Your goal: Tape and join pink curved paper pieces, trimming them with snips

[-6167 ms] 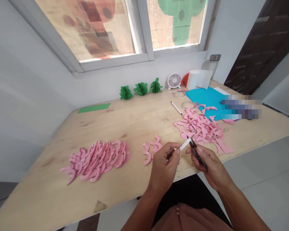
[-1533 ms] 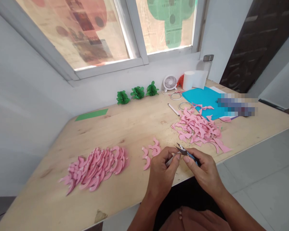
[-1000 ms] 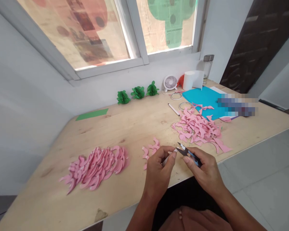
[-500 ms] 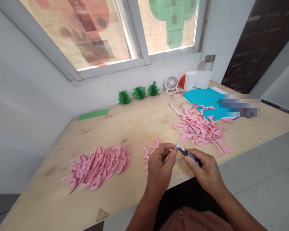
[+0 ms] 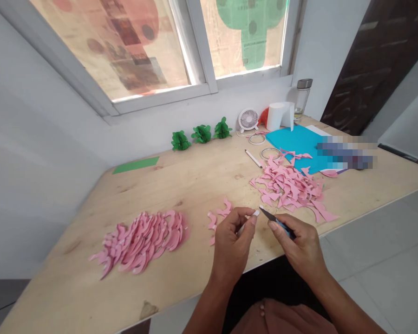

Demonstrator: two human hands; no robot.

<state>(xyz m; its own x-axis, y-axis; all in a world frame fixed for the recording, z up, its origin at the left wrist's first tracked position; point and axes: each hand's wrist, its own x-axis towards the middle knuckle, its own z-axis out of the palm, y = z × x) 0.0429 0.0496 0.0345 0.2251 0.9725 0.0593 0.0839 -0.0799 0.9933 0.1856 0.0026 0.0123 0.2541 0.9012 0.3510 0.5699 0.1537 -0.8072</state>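
My left hand (image 5: 234, 239) is closed, thumb and forefinger pinching a narrow white strip (image 5: 256, 213) whose end sticks out past the fingertips. Most of that strip is hidden in the palm. Dark tweezers (image 5: 271, 216) with blue on the side are gripped in my right hand (image 5: 301, 243), pointing up and left. A small white bit (image 5: 261, 207) shows at their tip, slightly apart from the strip. Just left of my left hand lie a few curved pink pieces (image 5: 225, 208). Farther left, a heap of curved pink pieces (image 5: 148, 241) with small whitish spots rests on the wooden table (image 5: 195, 287).
Pink scraps (image 5: 289, 183) are piled beyond my right hand. Behind them are blue sheets (image 5: 285, 138), tape rings (image 5: 270, 153) and a white pen (image 5: 253, 158). Green paper shapes (image 5: 201, 134), a small fan (image 5: 248, 120) and a glass bottle (image 5: 301, 99) line the wall.
The tweezers have drawn back slightly to the right from the strip, and a small white bit now shows at their tip. My left hand has barely moved.
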